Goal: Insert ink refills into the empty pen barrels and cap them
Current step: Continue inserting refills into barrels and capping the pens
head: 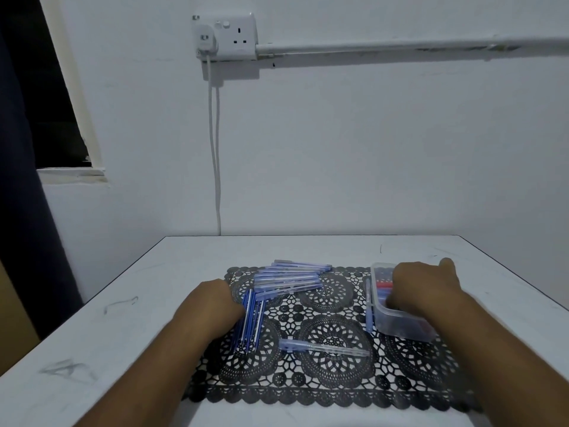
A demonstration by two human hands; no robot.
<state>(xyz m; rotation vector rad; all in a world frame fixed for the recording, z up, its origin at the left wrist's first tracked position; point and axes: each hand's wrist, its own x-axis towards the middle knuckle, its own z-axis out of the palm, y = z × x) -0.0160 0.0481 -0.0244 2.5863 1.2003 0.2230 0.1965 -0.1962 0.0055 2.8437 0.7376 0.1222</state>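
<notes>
A black lace mat [332, 377] lies on the white worktop [123, 349] in the lower half of the frame. At the mat's upper left lies a heap of clear barrels [292, 277] with pale blue ends, lying roughly side by side. Just below them, left of centre, is a bundle of thin dark-blue refills [251, 322], fanned slightly. One clear barrel with a blue cap [323, 348] lies alone across the mat's middle.

The left hand [212, 306] rests knuckles-up at the refills' left edge; its fingers are hidden, so I cannot tell whether it holds any. The right hand [421, 285] reaches into a clear plastic tub [400, 322] at the mat's right, where red and blue pieces show; its fingertips are hidden too. A blue pen [368, 306] lies just beside the tub's left wall.
</notes>
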